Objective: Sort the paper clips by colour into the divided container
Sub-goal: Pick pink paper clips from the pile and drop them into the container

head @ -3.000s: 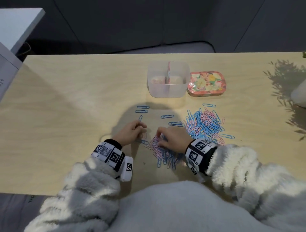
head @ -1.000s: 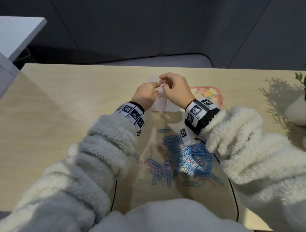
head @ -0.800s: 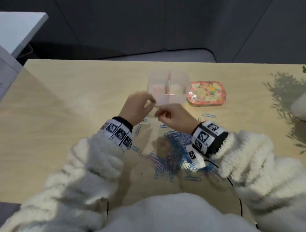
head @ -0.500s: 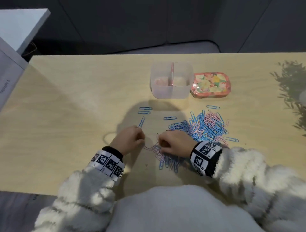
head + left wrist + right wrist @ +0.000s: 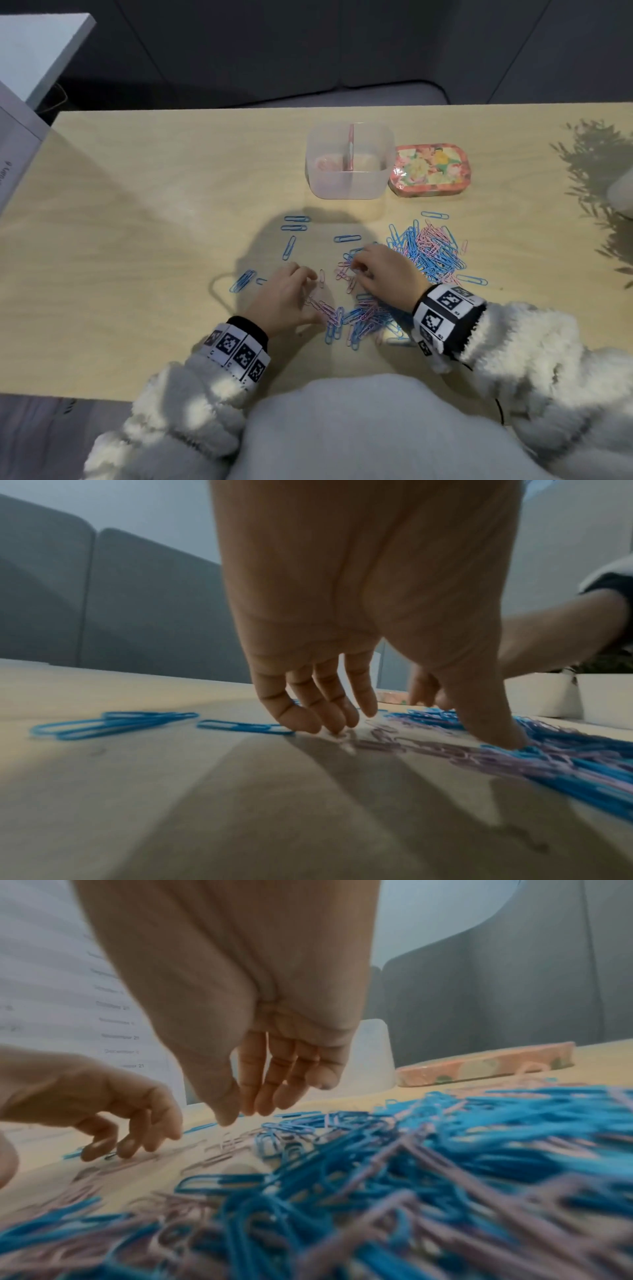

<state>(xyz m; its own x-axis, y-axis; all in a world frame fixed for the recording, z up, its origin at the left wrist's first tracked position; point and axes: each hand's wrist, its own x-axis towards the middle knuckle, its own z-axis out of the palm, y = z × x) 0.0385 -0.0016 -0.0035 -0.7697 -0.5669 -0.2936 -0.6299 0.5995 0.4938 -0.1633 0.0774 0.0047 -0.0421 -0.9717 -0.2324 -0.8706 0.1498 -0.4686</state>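
Both hands are down on the pale wooden bench [image 5: 137, 212], picking through the near part of the mixed heap of blue and pink wire paper clips [image 5: 363, 315]. The left hand [image 5: 286, 298] has relaxed, slightly bent fingers [image 5: 308, 718] whose tips touch the bench among loose pink clips, thumb resting on the heap's edge; it holds nothing. The right hand [image 5: 383, 270] hangs over a few pink clips with its fingertips [image 5: 253, 1104] just above them, loosely extended and apparently empty.

The translucent plastic divided container [image 5: 349, 185] stands at the far side, well apart from the hands, with pink clips seemingly in its left compartment; a floral-patterned lid [image 5: 430, 171] lies just right of it. A thicker heap [image 5: 428, 250] lies to the right, and single blue clips [image 5: 294, 219] are scattered to the left.

To do this step well, I would spread the tangle flat first, then drag single pink clips clear with a fingertip before pinching, since linked clips tend to lift neighbours of the wrong colour. Gathering several of one colour per trip would save reaching.
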